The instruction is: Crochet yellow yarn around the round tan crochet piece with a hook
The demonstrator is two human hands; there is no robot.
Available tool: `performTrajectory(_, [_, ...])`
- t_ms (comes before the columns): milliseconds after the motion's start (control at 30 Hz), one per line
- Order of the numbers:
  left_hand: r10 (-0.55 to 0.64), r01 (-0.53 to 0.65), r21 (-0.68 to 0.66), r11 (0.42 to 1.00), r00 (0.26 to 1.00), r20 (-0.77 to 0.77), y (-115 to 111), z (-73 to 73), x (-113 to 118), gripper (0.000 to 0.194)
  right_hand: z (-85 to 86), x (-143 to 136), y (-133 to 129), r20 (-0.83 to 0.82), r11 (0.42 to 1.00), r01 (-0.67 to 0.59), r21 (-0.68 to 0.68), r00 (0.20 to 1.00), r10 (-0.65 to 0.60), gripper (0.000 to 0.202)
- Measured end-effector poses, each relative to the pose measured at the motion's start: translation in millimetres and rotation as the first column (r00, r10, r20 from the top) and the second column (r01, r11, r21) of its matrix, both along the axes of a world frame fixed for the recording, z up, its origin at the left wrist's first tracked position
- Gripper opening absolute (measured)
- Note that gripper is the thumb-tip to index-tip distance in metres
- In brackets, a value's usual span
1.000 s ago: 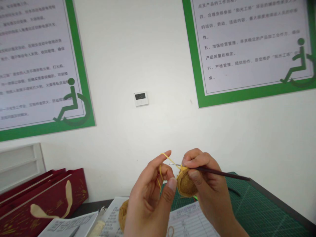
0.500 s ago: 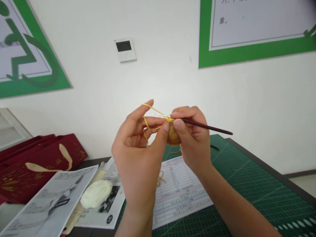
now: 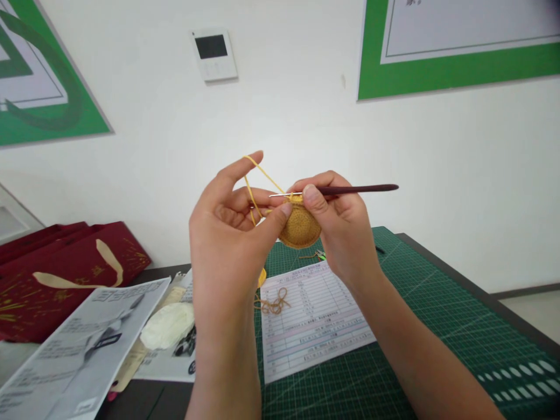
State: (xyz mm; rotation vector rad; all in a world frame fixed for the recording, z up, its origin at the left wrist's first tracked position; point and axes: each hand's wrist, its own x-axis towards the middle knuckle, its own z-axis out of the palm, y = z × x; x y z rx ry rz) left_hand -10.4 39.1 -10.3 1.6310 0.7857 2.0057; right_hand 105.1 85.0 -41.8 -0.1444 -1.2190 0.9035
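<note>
Cutting mat (image 3: 429,332) overlies the surface (image 3: 168,402). Left fingers (image 3: 276,224) pinch the crocheted piece (image 3: 301,228) and hold yellow yarn (image 3: 266,175) raised, likely for tension; right fingers (image 3: 315,199) grip the crochet hook (image 3: 361,189).

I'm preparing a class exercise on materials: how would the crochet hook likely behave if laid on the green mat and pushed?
The crochet hook is probably stiff, as it looks straight in the right hand. Its slim handle suggests it's fairly light. That handle looks rounded, so on the flat green mat it may roll.
</note>
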Motion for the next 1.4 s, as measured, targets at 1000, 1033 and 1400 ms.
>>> performTrajectory(1000, [-0.146, 0.01, -0.418, 0.909, 0.944, -0.295, 64, -84.7, -9, 0.038, -115.7, 16, 67, 0.272, 0.955, 0.039, -0.294, 0.961, 0.044, 0.035])
performTrajectory(1033, [-0.133, 0.006, -0.424, 0.906, 0.954, -0.27, 68, -97.9, -10, 0.038, -123.7, 15, 71, 0.288, 0.952, 0.044, -0.304, 0.956, 0.048, 0.035])
performTrajectory(1400, [-0.16, 0.11, -0.488, 0.866, 0.985, -0.061, 82, -180.7, -36, 0.038, -182.2, 3, 88, 0.42, 0.917, 0.013, -0.398, 0.891, 0.17, 0.035])
